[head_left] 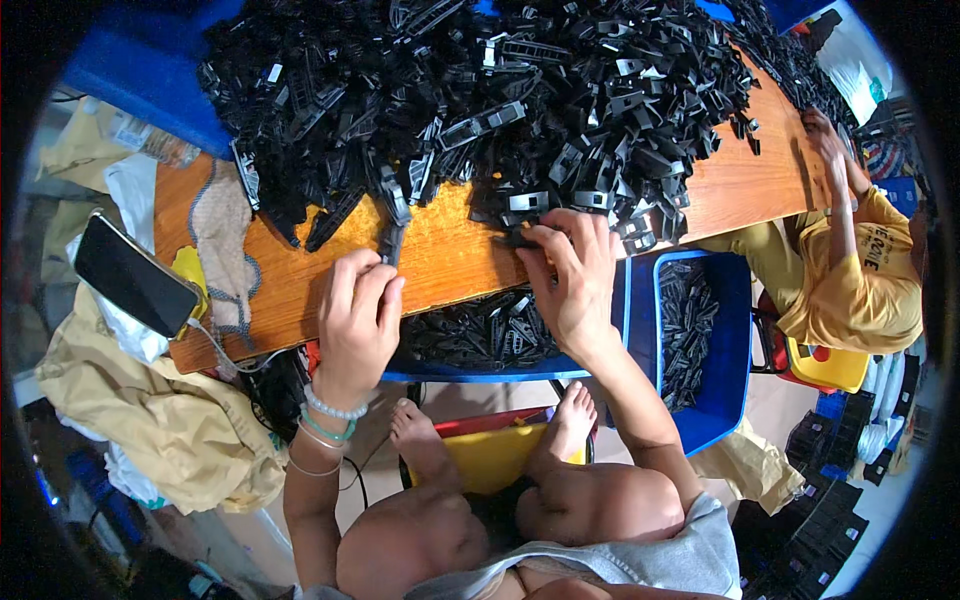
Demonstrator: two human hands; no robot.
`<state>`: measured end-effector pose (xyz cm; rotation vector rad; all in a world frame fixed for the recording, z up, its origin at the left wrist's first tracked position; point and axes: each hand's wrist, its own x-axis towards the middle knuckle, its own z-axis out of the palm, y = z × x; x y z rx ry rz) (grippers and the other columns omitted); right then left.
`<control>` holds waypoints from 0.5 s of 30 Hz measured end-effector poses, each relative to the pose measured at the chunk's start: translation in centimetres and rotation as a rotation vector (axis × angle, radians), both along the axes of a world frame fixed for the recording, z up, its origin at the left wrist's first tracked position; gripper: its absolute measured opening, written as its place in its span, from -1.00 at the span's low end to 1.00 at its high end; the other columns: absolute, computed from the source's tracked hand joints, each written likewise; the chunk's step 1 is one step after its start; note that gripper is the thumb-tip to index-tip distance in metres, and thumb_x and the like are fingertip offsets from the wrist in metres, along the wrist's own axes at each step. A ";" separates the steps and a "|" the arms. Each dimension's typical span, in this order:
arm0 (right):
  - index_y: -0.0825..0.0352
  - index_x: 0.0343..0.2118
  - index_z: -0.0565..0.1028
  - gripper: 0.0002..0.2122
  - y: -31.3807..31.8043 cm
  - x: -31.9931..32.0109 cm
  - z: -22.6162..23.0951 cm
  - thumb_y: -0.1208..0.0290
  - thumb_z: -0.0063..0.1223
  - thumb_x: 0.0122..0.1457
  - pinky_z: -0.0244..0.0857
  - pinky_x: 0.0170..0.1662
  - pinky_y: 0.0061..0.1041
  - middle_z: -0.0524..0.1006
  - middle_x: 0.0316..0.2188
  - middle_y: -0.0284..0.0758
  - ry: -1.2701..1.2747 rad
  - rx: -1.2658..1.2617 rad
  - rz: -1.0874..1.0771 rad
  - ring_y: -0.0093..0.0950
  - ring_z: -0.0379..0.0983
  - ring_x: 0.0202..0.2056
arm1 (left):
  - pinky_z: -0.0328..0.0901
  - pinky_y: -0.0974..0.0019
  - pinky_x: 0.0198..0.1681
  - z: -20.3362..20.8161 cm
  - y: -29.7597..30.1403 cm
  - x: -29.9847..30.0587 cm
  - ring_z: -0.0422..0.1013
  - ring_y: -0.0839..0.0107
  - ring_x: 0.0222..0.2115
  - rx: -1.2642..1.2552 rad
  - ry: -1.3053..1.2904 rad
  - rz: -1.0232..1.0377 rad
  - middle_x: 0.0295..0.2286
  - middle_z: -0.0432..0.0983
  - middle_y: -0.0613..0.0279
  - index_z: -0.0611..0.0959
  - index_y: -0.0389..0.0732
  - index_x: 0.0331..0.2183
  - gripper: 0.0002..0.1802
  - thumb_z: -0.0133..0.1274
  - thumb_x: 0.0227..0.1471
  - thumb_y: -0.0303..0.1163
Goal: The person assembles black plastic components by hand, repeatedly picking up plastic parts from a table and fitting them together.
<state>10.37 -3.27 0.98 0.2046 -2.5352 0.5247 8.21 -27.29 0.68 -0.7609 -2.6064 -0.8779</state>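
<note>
A large heap of black plastic parts [400,90] covers the far part of the wooden table [440,270]. My left hand [358,310], with bead bracelets on its wrist, is closed at the near edge of the table. Its fingertips pinch the lower end of a long, narrow black plastic part [394,225], whose upper end points at the heap. To the right, my right hand [572,280] is bent over the near edge of the heap. Its thumb and forefinger close on a small black plastic part [517,239], mostly hidden by the fingers.
Blue bins [735,370] with black parts stand below the table edge. On the left are a phone [135,275] with a cable, a grey cloth [222,240] and tan sacks [170,410]. At the far right sits a co-worker in a yellow shirt [860,285], hands at the heap.
</note>
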 end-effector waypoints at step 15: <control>0.46 -0.06 0.52 -0.71 0.1 0.7 -0.4 0.62 0.17 0.12 0.44 -0.18 -0.60 0.59 -0.30 -0.25 -0.731 -1.426 0.282 -0.54 0.54 -0.33 | 0.32 0.26 -0.17 0.0 1.1 -1.5 0.41 0.20 -0.27 0.221 -0.189 -0.118 -0.31 0.50 0.12 0.65 -0.31 -0.33 -0.73 0.21 -0.21 -0.69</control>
